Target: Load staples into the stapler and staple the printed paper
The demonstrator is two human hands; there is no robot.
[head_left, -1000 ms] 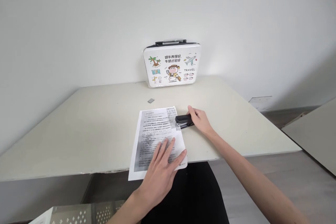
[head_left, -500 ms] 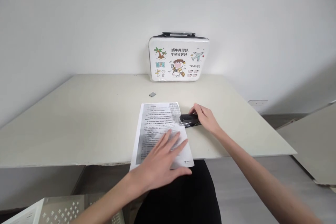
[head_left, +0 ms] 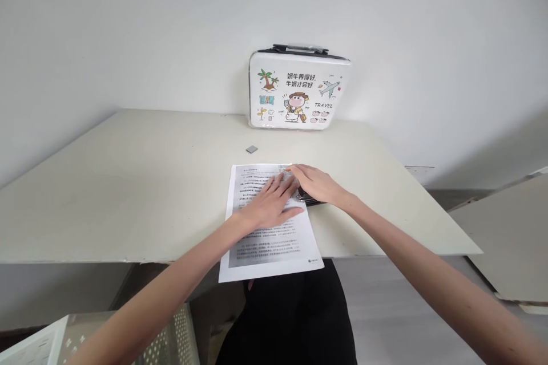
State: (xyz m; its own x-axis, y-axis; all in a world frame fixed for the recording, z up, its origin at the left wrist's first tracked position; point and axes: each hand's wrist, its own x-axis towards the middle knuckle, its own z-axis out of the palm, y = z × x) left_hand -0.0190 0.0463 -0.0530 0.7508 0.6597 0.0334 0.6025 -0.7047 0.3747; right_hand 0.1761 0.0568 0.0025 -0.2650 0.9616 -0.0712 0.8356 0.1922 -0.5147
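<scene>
A printed sheet of paper (head_left: 265, 251) lies on the table, its near edge overhanging the front. My left hand (head_left: 269, 206) rests flat on it, fingers stretched toward the upper right. At the sheet's right edge is a black stapler (head_left: 305, 199), its front end against the paper. My right hand (head_left: 320, 183) covers the stapler from above, palm and fingers over its top, so most of it is hidden. The fingertips of my two hands are close together. Whether a staple is in the paper cannot be seen.
A white cartoon-printed case (head_left: 299, 88) with a black handle stands against the wall at the back. A small grey flat piece (head_left: 252, 149) lies beyond the paper. Below the table's front edge, at lower left, is a perforated basket (head_left: 184, 333).
My right hand has shifted from the stapler's rear end to over its top. My left hand has slid up the sheet, away from me, uncovering the lower text. The view has tilted slightly.
</scene>
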